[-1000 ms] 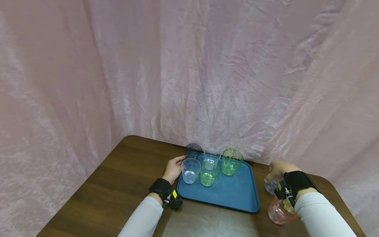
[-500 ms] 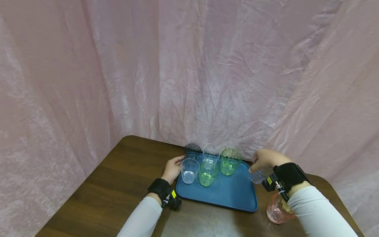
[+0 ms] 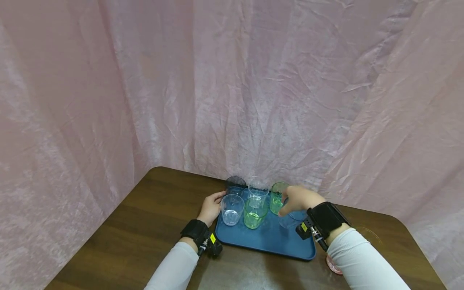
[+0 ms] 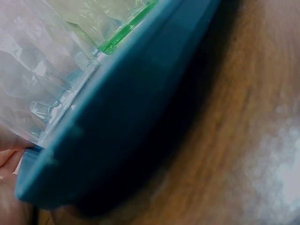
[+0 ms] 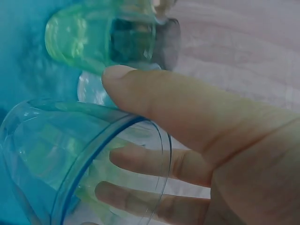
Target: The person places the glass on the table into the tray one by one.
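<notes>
My right hand (image 3: 301, 198) holds a clear bluish plastic tumbler (image 3: 292, 219) over the right half of the blue tray (image 3: 275, 243). In the right wrist view the thumb lies along one side of this tumbler (image 5: 42, 140), and the fingers show through it on the other side. At the tray's left edge, my left hand (image 3: 210, 207) grips the rim, fingers beside a clear tumbler (image 3: 232, 211). Several more tumblers stand upright on the tray: a dark grey one (image 3: 235, 186), another clear one (image 3: 259, 187), a small green one (image 3: 255, 215) and a larger green one (image 3: 277, 199).
A pink tumbler (image 3: 333, 266) stands on the wooden table (image 3: 174, 201) right of the tray, mostly hidden by the right forearm. A pink curtain (image 3: 232, 88) hangs close behind the table's back edge.
My right hand has carried the bluish tumbler leftward from the table beside the pink tumbler to over the tray, next to the larger green tumbler. The left hand has stayed at the tray's left edge.
</notes>
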`<state>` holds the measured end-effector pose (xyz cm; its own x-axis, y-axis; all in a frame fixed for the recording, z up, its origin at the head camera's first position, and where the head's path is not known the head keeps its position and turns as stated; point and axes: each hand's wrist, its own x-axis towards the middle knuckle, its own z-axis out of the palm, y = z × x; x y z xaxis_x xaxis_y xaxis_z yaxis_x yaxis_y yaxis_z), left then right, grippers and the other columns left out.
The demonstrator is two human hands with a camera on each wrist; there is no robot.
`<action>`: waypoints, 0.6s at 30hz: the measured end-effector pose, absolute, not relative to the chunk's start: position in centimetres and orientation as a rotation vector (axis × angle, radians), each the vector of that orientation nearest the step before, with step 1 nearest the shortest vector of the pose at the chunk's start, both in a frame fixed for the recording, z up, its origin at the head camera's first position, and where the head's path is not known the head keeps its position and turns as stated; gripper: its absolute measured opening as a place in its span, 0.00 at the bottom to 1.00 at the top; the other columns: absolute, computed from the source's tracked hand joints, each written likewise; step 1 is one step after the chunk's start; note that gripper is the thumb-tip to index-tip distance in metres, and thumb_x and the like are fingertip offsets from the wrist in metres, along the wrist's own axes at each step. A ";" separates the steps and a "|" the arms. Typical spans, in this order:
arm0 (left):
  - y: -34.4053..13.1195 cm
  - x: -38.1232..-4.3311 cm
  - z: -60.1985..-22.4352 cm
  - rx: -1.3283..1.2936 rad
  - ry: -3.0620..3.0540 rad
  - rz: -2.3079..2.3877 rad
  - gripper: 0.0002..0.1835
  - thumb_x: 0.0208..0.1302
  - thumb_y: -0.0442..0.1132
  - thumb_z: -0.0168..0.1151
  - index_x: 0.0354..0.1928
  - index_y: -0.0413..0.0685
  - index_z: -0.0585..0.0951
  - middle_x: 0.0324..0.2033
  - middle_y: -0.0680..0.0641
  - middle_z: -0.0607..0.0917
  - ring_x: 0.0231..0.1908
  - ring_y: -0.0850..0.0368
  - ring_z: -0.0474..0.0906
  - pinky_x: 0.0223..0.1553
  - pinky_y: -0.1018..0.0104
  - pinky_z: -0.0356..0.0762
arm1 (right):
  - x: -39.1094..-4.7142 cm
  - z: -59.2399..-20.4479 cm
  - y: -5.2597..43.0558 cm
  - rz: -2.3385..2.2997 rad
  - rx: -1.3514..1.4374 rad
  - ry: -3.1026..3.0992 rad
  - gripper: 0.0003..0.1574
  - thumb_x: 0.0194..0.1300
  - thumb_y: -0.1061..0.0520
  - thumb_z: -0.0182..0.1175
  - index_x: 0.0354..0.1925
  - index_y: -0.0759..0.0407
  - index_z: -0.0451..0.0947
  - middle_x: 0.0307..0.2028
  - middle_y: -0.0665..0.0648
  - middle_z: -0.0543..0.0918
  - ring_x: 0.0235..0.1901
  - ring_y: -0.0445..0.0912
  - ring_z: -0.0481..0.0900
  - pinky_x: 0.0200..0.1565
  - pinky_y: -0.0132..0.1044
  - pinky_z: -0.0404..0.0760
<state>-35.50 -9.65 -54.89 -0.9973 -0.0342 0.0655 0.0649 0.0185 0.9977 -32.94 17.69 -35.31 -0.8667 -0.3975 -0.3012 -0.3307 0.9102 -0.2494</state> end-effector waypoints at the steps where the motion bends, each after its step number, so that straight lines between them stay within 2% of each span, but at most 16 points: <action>1: -9.7 -35.5 -55.0 -0.035 -2.189 -2.151 0.22 0.73 0.21 0.51 0.67 0.23 0.69 0.66 0.27 0.72 0.68 0.34 0.67 0.61 0.51 0.76 | -32.9 -35.6 17.4 -0.269 -0.536 2.720 0.26 0.52 0.49 0.78 0.44 0.62 0.84 0.41 0.56 0.84 0.36 0.49 0.79 0.38 0.46 0.80; 4: -9.6 -35.6 -55.0 -0.046 -2.187 -2.148 0.22 0.72 0.21 0.51 0.67 0.22 0.69 0.66 0.27 0.72 0.68 0.33 0.67 0.61 0.51 0.76 | -32.8 -36.3 16.8 -0.256 -0.543 2.714 0.25 0.52 0.49 0.79 0.44 0.62 0.84 0.43 0.57 0.84 0.40 0.51 0.81 0.41 0.48 0.82; 10: -9.6 -35.6 -55.0 -0.044 -2.186 -2.146 0.22 0.72 0.21 0.51 0.66 0.22 0.69 0.66 0.26 0.72 0.67 0.33 0.68 0.61 0.51 0.76 | -32.5 -37.3 15.8 -0.265 -0.550 2.706 0.24 0.52 0.50 0.79 0.43 0.61 0.85 0.41 0.55 0.84 0.36 0.48 0.80 0.39 0.47 0.82; 18: -9.6 -35.5 -54.8 -0.022 -2.200 -2.128 0.22 0.72 0.21 0.52 0.66 0.23 0.70 0.65 0.27 0.73 0.67 0.34 0.68 0.61 0.51 0.76 | -32.1 -38.7 15.0 -0.254 -0.586 2.691 0.22 0.52 0.50 0.79 0.42 0.61 0.85 0.40 0.54 0.85 0.36 0.48 0.81 0.40 0.47 0.82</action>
<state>-35.53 -9.61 -54.76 -0.9966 -0.0458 0.0679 0.0664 0.0348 0.9972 -32.12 15.00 -38.66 -0.8436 -0.4314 -0.3196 -0.3639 0.8971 -0.2506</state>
